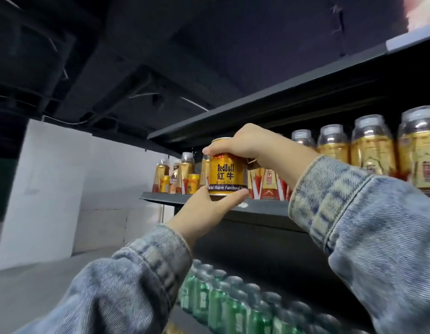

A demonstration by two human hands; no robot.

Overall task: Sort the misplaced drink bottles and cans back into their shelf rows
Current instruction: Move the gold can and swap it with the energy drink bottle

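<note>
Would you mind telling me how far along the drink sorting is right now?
Done, apparently: the gold-label bottles stand in an even row, and the green bottles below look lined up. In hand: the Red Bull can, right hand gripping its top, left hand holding its base, at the shelf edge. Left: setting it down, probably by the small gold cans at the far end, which stand mixed among bottles.

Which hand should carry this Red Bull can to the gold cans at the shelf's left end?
Left, probably. The left hand cradles the Red Bull can from below, nearer the gold cans; the right hand, gripping its top, would reach across.
</note>
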